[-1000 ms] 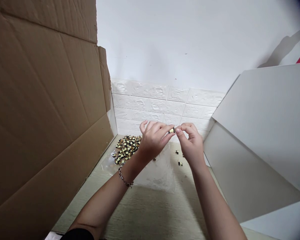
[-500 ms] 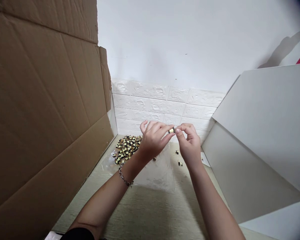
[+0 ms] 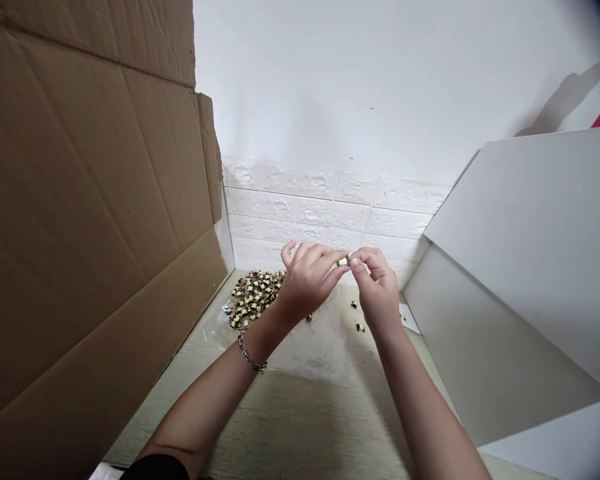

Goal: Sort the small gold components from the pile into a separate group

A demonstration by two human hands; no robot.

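Left hand (image 3: 307, 283) and right hand (image 3: 377, 287) are curled into tight pinches, and a small yellow-banded coil (image 3: 344, 262) is gripped between their fingertips, up above a clear plastic bag (image 3: 310, 350)! A heap of matching coils (image 3: 254, 299) is piled on that bag, just beyond the left hand, while a few loose coils (image 3: 360, 327) are scattered near the right hand on a pale tabletop (image 3: 290, 427). A chain bracelet (image 3: 250, 353) is worn on the left arm.

The left hand (image 3: 307, 281) and right hand (image 3: 379, 290) pinch a small yellow-banded part (image 3: 344, 262) above a plastic bag (image 3: 313, 350) on the desk (image 3: 300, 427), near a heap of matching parts (image 3: 253, 300).
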